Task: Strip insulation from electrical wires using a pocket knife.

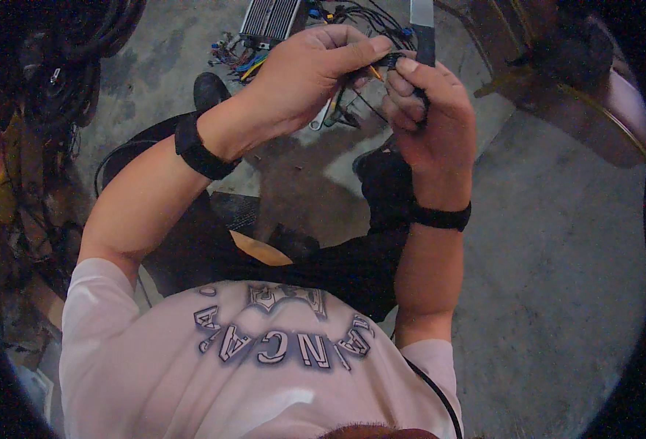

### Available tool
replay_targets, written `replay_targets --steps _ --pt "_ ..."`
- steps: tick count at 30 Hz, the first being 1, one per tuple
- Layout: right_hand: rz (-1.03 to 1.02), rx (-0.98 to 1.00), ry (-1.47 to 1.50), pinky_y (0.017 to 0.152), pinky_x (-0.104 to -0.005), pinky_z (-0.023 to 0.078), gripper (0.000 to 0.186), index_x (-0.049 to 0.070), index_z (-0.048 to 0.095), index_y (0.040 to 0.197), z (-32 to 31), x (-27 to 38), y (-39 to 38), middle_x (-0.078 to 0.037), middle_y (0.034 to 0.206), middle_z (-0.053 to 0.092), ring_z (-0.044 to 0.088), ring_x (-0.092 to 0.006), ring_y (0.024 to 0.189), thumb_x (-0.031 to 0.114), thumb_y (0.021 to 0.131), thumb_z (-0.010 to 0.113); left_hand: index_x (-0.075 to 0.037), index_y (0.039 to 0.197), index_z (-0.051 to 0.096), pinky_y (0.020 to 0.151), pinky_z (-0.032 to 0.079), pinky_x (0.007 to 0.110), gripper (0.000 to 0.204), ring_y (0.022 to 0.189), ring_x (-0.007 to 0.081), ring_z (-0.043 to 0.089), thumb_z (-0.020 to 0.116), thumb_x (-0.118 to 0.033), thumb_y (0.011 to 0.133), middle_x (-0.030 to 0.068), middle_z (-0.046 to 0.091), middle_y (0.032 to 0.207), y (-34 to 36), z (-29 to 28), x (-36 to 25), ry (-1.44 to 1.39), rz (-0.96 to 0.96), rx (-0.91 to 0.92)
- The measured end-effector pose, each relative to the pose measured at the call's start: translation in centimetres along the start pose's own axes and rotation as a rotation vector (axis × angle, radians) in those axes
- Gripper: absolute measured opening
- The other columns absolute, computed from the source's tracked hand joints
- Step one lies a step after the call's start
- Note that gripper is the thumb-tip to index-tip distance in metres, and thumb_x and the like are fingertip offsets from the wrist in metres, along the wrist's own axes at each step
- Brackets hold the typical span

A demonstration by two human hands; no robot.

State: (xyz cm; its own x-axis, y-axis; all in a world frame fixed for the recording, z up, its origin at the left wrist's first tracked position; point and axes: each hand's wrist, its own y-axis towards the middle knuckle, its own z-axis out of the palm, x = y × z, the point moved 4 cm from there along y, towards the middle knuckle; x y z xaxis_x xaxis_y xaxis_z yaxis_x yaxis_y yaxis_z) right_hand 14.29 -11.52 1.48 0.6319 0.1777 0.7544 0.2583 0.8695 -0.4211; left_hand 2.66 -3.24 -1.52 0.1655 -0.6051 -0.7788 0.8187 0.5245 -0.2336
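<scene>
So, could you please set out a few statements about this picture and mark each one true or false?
1. The right hand grips a black-handled tool with a flat silver blade. True.
2. The silver, ribbed metal box rests on the person's lap. False: the box lies on the grey concrete floor, beyond the left hand.
3. A black band is worn on the left wrist and another on the right. True.
4. The left hand hangs open, well away from the right hand. False: its thumb and fingers pinch a small dark part close beside the right hand.
</scene>
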Motion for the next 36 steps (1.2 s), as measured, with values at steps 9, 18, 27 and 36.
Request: replay_targets --steps 9,18,27,36 --pt "-0.066 -0.108 0.001 0.04 -0.0195 0.027 0.011 0.007 0.058 0.084 0.8 0.7 -0.2 0.005 0.065 0.049 0.039 -0.0032 0.046 0.013 0.082 0.067 -0.005 0.094 0.072 0.078 0.05 0.027 0.012 0.084 0.0141 0.064 0.071 -0.013 0.085 0.0043 0.069 0.089 -0.9 0.2 -4.9 0.956 0.549 -0.15" --pt "-0.089 -0.233 -0.127 0.042 -0.0197 0.026 0.009 0.002 0.06 0.087 1.2 0.7 -0.8 0.002 0.067 0.05 0.036 -0.0031 0.047 0.006 0.082 0.066 -0.006 0.093 0.072 0.062 0.056 0.03 0.016 0.074 0.0231 0.069 0.076 -0.009 0.078 0.0105 0.07 0.089 -2.1 1.6 -5.3 1.349 0.882 -0.123" --pt "-0.148 -0.273 -0.267 0.042 -0.0206 0.026 0.008 0.0 0.061 0.086 1.5 0.9 -0.9 0.004 0.061 0.048 0.036 -0.0033 0.046 0.006 0.082 0.065 -0.007 0.098 0.069 0.063 0.058 0.031 0.026 0.075 0.025 0.069 0.078 -0.007 0.074 0.0108 0.069 0.09 -2.4 1.7 -4.6 1.415 1.075 -0.122" --pt "-0.142 -0.219 -0.19 0.041 -0.0205 0.026 0.011 0.0 0.06 0.088 1.6 0.7 -1.0 0.004 0.06 0.046 0.036 -0.0031 0.045 0.007 0.083 0.066 -0.005 0.094 0.069 0.064 0.055 0.032 0.016 0.074 0.0249 0.069 0.073 -0.006 0.078 0.0106 0.07 0.086 -2.4 1.5 -4.5 1.311 0.845 -0.144"
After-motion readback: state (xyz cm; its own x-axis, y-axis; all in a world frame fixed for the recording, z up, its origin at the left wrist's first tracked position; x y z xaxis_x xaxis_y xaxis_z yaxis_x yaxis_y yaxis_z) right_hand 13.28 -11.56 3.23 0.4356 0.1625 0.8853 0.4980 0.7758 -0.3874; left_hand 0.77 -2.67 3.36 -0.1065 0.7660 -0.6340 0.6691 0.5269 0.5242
